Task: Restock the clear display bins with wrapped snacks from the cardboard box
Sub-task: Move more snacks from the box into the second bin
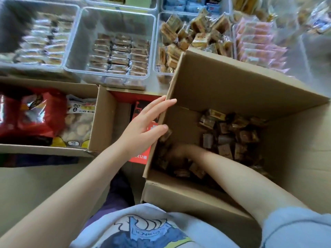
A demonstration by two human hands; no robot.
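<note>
Right of centre, large cardboard box (238, 90), open and tilted, wrapped snacks (231, 138) in brown wrappers loose on its bottom. Beyond it, clear display bins (114, 42) side by side, the one just behind the box piled with the same brown snacks (186, 36), the middle one with neat rows. To the left, second carton (100, 115) with red bags (41, 111). On the box's left wall, left hand (143, 127), fingers straight and spread, resting on the rim, thumb inside. Deep in the box, right hand (179, 154), blurred and in shadow among the snacks; cannot tell whether curled on any.
</note>
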